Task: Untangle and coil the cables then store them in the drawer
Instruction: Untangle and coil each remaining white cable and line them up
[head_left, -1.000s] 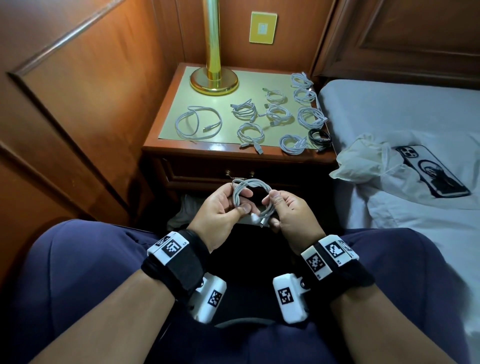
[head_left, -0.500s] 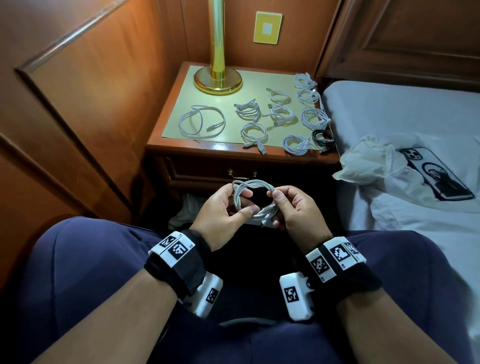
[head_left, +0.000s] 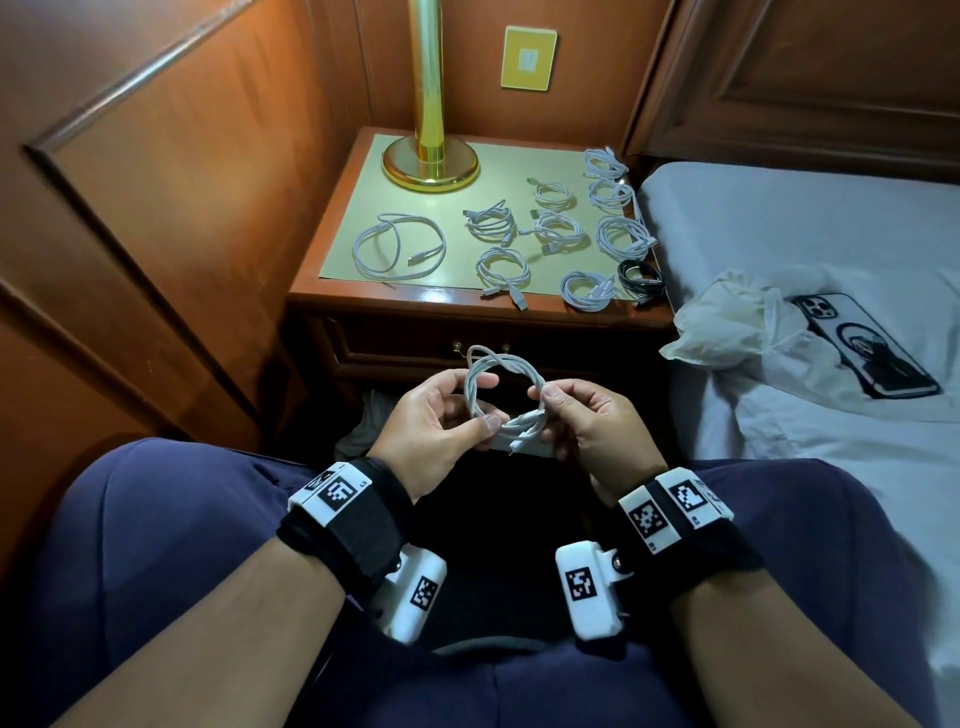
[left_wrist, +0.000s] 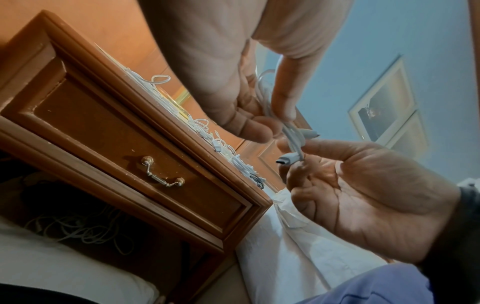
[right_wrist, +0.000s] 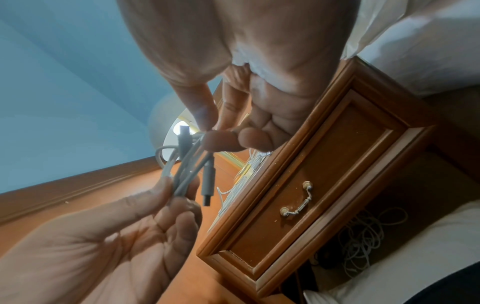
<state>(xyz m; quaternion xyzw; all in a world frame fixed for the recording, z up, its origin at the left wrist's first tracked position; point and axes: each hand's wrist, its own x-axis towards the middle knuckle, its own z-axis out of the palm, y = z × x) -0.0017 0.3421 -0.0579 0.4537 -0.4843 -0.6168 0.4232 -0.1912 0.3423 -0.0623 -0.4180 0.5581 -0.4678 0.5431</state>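
While my left hand and right hand pinch the coil over my lap, the drawer beyond sits closed, more coiled cables and a lamp farther on the nightstand.
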